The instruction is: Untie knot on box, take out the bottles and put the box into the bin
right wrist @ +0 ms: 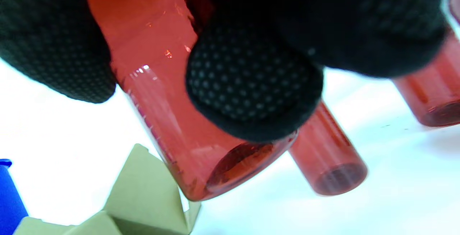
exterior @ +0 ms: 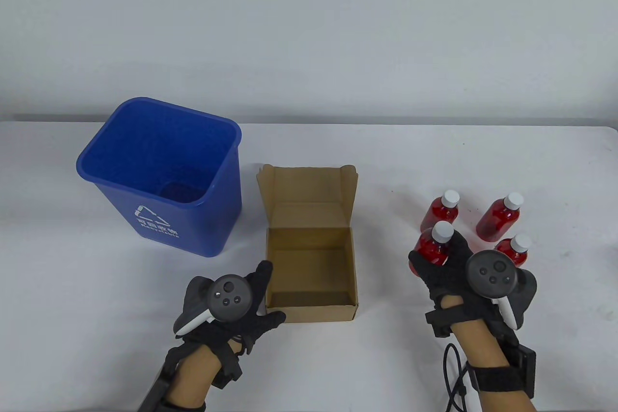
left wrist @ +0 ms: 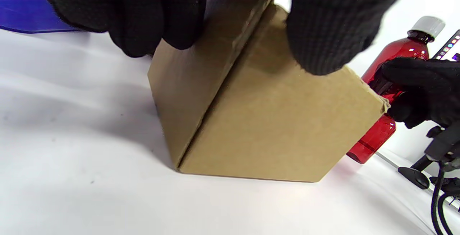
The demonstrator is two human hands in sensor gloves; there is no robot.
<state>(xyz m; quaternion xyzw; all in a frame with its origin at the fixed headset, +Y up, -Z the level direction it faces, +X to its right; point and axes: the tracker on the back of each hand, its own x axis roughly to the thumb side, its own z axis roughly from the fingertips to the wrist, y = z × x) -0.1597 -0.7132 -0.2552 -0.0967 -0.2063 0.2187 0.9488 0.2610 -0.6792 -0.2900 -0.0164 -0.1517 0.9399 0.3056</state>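
The open cardboard box (exterior: pixel 311 257) sits mid-table with its lid flap raised at the back and nothing showing inside. My left hand (exterior: pixel 268 293) grips its near-left corner; in the left wrist view the fingers (left wrist: pixel 143 30) lie on the side wall and the thumb (left wrist: pixel 330 30) on the front wall of the box (left wrist: pixel 273 120). My right hand (exterior: pixel 437 252) holds a tilted red bottle (exterior: pixel 431 248) with a white cap, to the right of the box. In the right wrist view my fingertips (right wrist: pixel 251 84) wrap that bottle (right wrist: pixel 161 102). The blue bin (exterior: pixel 159 175) stands left of the box.
Three more red bottles stand right of the box: one at the back left (exterior: pixel 442 211), one at the back right (exterior: pixel 499 221), one near my right hand's tracker (exterior: pixel 514 248). A black cable (exterior: pixel 454 378) hangs from my right wrist.
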